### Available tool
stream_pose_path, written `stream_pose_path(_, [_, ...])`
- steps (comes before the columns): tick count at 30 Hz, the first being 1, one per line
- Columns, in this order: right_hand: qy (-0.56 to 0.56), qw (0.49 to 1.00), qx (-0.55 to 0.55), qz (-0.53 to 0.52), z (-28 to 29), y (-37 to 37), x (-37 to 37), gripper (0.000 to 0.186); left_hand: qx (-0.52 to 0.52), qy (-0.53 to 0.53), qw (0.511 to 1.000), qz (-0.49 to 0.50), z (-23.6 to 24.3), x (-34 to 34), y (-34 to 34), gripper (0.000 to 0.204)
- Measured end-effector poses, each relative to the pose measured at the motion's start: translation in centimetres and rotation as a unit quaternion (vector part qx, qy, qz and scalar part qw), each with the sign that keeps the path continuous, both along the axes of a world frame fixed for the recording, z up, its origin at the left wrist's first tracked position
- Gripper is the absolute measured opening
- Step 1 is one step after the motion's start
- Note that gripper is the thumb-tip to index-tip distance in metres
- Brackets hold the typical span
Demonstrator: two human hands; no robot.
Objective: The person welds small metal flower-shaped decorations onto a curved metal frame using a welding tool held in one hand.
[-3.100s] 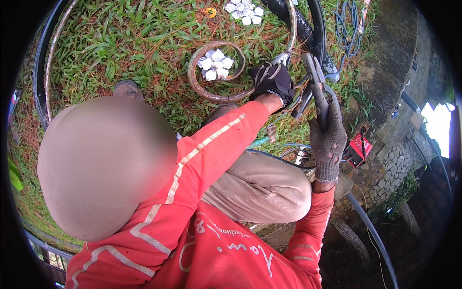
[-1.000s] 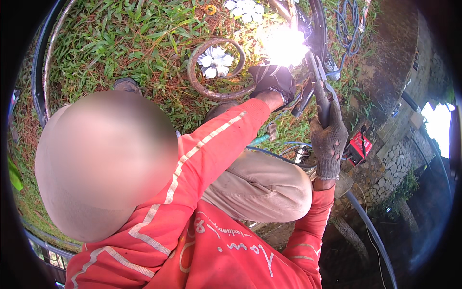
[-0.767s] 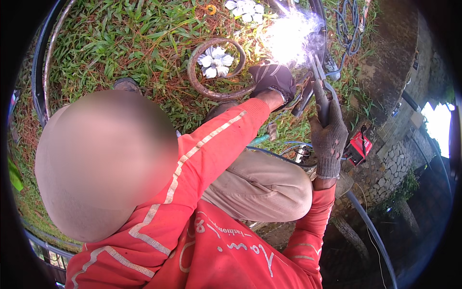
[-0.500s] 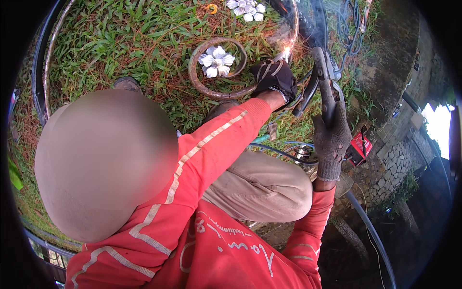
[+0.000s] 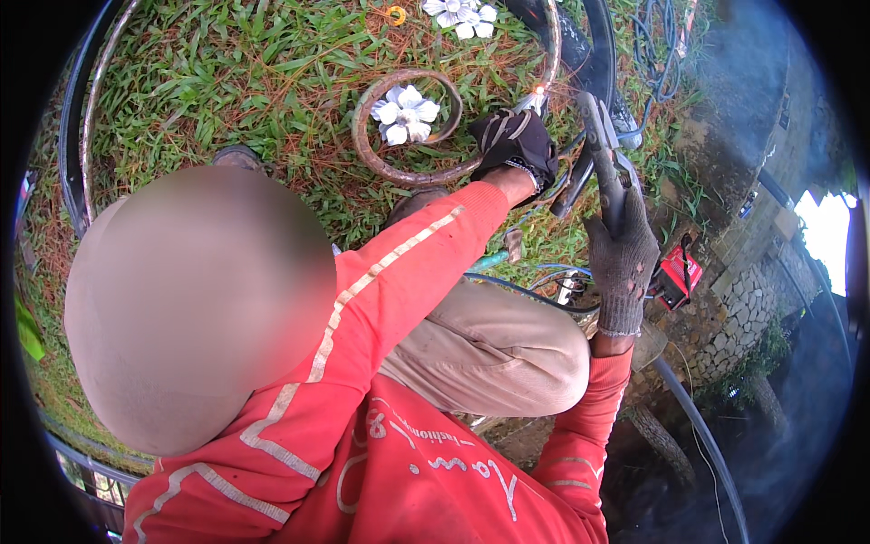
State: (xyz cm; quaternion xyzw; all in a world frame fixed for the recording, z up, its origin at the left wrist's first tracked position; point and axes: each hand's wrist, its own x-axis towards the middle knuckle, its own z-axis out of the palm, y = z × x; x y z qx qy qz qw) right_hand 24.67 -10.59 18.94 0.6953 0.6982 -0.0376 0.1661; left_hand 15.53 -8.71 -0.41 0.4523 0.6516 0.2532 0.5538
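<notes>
My left hand [image 5: 515, 150], in a black glove, is closed around a rusty metal scroll [image 5: 372, 150], a bar curled into a ring at its left end. Just beyond the fingers, a small orange spot glows on the metal where the scroll meets a long curved bar [image 5: 555, 45]. My right hand [image 5: 625, 254], in a grey knitted glove, is wrapped around a welding electrode holder [image 5: 605, 150], whose jaws point away from me, right of the glowing spot. A silver metal flower [image 5: 404, 115] lies within the scroll's ring.
More silver flowers [image 5: 462, 14] and a yellow ring [image 5: 396, 14] lie on the grass. Dark curved pipes [image 5: 600, 54] stand beyond my right hand. Blue cables [image 5: 660, 54] and a red-and-black box [image 5: 678, 272] are to the right. Smoke hangs at the right.
The bright white flare at the joint has shrunk to a small orange glow. Smoke has drifted rightward. The electrode holder has shifted slightly left, while my left hand stays in place.
</notes>
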Motion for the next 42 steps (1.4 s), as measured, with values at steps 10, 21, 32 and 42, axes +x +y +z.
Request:
stream_pose_path(10, [0.015, 1.0, 0.008, 0.0, -0.1, -0.2, 0.4, 0.079, -0.022, -0.015, 0.999, -0.032, 0.7, -0.8, 0.3, 0.025])
stream_pose_path(21, [-0.006, 1.0, 0.002, 0.011, 0.0, -0.1, 0.6, 0.08, -0.003, -0.002, 1.0, -0.017, 0.1, -0.1, 0.1, 0.024])
stream_pose_path(32, [0.002, 1.0, -0.002, -0.02, 0.3, -0.1, 0.1, 0.078, 0.012, 0.028, 0.999, -0.018, -1.0, 1.3, 0.0, 0.028])
stream_pose_path(42, [0.028, 0.999, 0.011, 0.013, -0.2, -0.1, 0.6, 0.076, 0.011, 0.011, 0.999, -0.033, -0.5, 0.4, 0.1, 0.025])
